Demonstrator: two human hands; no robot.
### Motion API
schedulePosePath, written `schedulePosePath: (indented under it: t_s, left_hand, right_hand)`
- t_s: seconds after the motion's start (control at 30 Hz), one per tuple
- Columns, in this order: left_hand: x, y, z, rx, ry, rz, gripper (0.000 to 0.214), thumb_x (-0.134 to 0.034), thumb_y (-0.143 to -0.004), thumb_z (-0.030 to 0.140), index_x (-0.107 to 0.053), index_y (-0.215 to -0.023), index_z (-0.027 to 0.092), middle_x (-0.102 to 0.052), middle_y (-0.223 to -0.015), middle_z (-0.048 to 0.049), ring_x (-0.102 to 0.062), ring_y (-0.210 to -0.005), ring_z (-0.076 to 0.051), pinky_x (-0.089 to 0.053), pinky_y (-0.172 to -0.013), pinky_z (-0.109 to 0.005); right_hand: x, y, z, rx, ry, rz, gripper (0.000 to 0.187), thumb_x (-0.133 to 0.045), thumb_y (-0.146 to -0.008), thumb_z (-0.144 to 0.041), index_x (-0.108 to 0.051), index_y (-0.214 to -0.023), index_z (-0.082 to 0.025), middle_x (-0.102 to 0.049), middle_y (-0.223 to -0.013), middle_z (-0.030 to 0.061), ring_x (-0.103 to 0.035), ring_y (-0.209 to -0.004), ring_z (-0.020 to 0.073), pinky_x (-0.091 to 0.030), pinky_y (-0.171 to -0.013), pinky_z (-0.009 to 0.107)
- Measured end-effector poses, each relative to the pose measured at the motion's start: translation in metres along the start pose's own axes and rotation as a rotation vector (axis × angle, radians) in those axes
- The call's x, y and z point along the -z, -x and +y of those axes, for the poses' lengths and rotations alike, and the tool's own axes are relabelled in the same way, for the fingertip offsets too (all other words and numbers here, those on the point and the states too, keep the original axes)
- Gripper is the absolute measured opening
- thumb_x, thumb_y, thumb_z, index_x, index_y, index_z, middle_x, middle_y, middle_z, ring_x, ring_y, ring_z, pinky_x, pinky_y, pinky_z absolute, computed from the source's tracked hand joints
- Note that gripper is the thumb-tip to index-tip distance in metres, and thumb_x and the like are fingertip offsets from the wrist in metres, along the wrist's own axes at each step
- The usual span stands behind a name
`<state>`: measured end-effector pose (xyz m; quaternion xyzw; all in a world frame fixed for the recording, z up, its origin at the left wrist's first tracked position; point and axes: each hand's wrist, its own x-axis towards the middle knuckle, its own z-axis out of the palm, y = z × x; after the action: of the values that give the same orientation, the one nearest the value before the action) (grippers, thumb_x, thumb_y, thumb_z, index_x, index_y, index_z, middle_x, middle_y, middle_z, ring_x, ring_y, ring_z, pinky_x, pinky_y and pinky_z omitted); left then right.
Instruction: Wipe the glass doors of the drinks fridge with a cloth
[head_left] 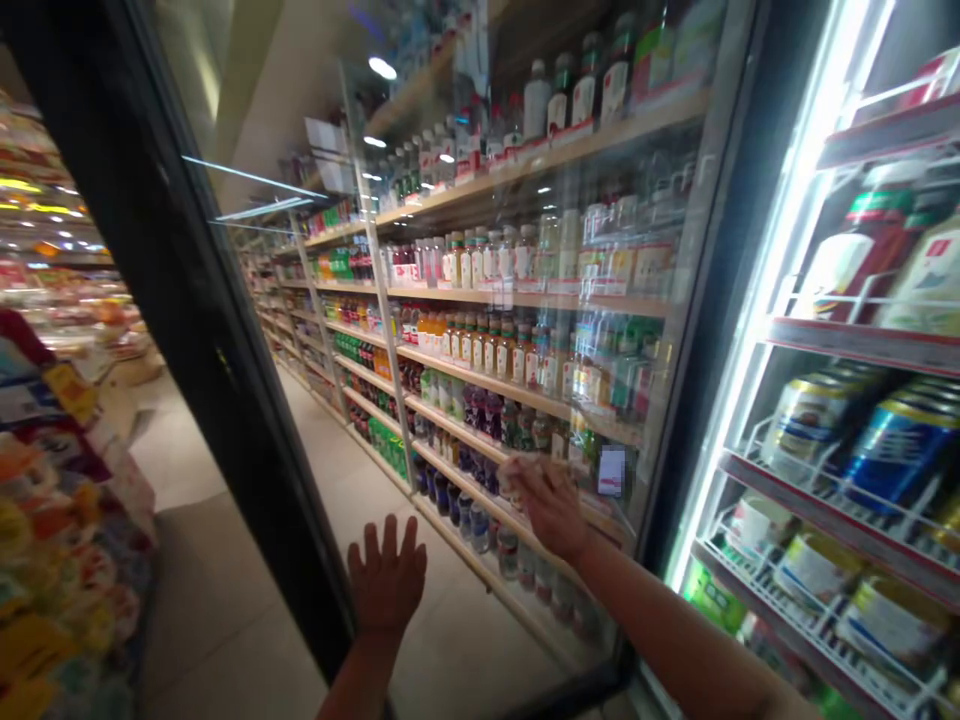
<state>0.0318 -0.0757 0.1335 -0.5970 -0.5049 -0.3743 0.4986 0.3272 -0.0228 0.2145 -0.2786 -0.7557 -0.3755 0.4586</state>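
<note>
A glass cooler door with a black frame stands swung out in front of me. My left hand lies on the lower left part of the glass, fingers spread and nothing in it. Lower right of the pane's middle, my right hand presses a pale, crumpled cloth against the glass. Only a small part of that cloth shows past the fingers, and the hand is slightly blurred. Beside the right hand, a small whitish sticker sits on the glass.
Right of the door is the lit cooler, with wire-fronted shelves of bottles and blue cans. Through the glass appear long wooden shelves of drink bottles, with light reflections over them. At left, colourful packaged goods stand beside the tiled floor.
</note>
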Motion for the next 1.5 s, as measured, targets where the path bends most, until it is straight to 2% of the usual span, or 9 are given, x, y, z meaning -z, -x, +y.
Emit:
schedulePosePath:
  t_s: [0.1,0.3,0.4,0.5,0.73,0.97,1.1,1.23,1.5]
  left_hand:
    - [-0.001,0.000,-0.001,-0.008,-0.004,0.007,0.082,-0.067,-0.092,0.017,-0.022,-0.159,0.022,-0.039,-0.156,-0.0185,-0.014,-0.153,-0.036,-0.022,-0.122,-0.059]
    - [-0.005,0.005,-0.003,0.034,0.037,0.009,0.078,-0.065,-0.093,0.018,-0.025,-0.158,0.031,-0.041,-0.156,-0.0129,-0.021,-0.151,-0.035,-0.024,-0.121,-0.060]
    - [-0.004,0.004,-0.002,0.043,0.056,0.016,0.078,-0.065,-0.093,0.017,-0.025,-0.158,0.031,-0.039,-0.157,-0.0121,-0.020,-0.151,-0.035,-0.021,-0.122,-0.059]
    - [-0.003,0.002,-0.001,0.030,0.055,0.009,0.079,-0.065,-0.093,0.016,-0.023,-0.159,0.028,-0.038,-0.157,-0.0133,-0.016,-0.152,-0.034,-0.020,-0.123,-0.059]
    - [-0.003,-0.001,-0.004,0.000,0.041,0.004,0.078,-0.062,-0.095,0.015,-0.020,-0.160,0.025,-0.037,-0.157,-0.0159,-0.012,-0.153,-0.032,-0.018,-0.124,-0.057]
    - [-0.005,0.002,-0.004,0.007,0.067,0.025,0.076,-0.064,-0.094,0.016,-0.024,-0.158,0.026,-0.033,-0.160,-0.0127,-0.015,-0.153,-0.031,-0.015,-0.125,-0.054]
    - [0.000,-0.002,-0.002,-0.005,0.060,0.029,0.074,-0.062,-0.096,0.017,-0.024,-0.159,0.025,-0.026,-0.162,-0.0123,-0.014,-0.153,-0.031,-0.014,-0.126,-0.054]
    - [0.005,-0.007,-0.001,-0.020,0.072,0.053,0.074,-0.055,-0.099,0.019,-0.014,-0.160,0.023,-0.015,-0.165,-0.0102,-0.011,-0.153,-0.031,-0.013,-0.126,-0.054]
    - [0.011,-0.010,0.002,-0.003,0.090,0.048,0.068,-0.054,-0.099,0.017,-0.023,-0.159,0.023,-0.016,-0.165,-0.0058,-0.012,-0.154,-0.028,-0.008,-0.128,-0.048]
  right_hand:
    - [0.005,0.008,0.004,0.166,-0.026,-0.079,0.043,-0.045,-0.092,-0.013,-0.066,-0.128,-0.028,-0.057,-0.145,-0.0006,-0.038,-0.142,0.0224,-0.039,-0.106,0.036]
    - [0.015,-0.034,0.077,-0.576,0.133,0.311,0.052,-0.037,-0.097,-0.018,-0.048,-0.148,-0.022,-0.041,-0.157,0.0143,-0.038,-0.140,0.0297,-0.037,-0.110,0.055]
    - [0.014,-0.052,0.083,-0.768,0.120,0.410,0.053,-0.032,-0.099,-0.023,-0.044,-0.151,-0.019,-0.035,-0.159,0.0166,-0.041,-0.137,0.0319,-0.036,-0.109,0.061]
    - [0.008,-0.061,0.049,-0.650,0.067,0.354,0.056,-0.033,-0.098,-0.018,-0.040,-0.153,-0.020,-0.036,-0.159,0.0149,-0.039,-0.139,0.0304,-0.036,-0.110,0.056]
    - [-0.004,-0.070,-0.027,0.026,-0.136,0.077,0.055,-0.044,-0.092,-0.012,-0.055,-0.142,-0.032,-0.061,-0.141,-0.0037,-0.046,-0.129,0.0216,-0.043,-0.109,0.038]
    - [-0.002,-0.144,-0.006,-0.111,-0.210,0.382,0.055,-0.044,-0.095,-0.007,-0.048,-0.147,-0.025,-0.048,-0.152,0.0064,-0.044,-0.140,0.0214,-0.046,-0.113,0.042]
    - [-0.017,-0.131,-0.053,0.110,-0.220,0.208,0.038,-0.046,-0.097,-0.015,-0.063,-0.131,-0.018,-0.055,-0.147,0.0020,-0.044,-0.136,0.0215,-0.046,-0.108,0.036]
    - [-0.021,-0.108,-0.094,0.367,-0.220,0.113,0.035,-0.047,-0.100,-0.028,-0.065,-0.129,-0.024,-0.038,-0.159,-0.0090,-0.048,-0.128,0.0172,-0.050,-0.087,0.028]
    - [-0.022,-0.137,-0.087,0.128,-0.154,0.200,0.038,-0.049,-0.097,-0.022,-0.063,-0.132,-0.021,-0.040,-0.159,-0.0056,-0.048,-0.123,0.0235,-0.045,-0.092,0.037]
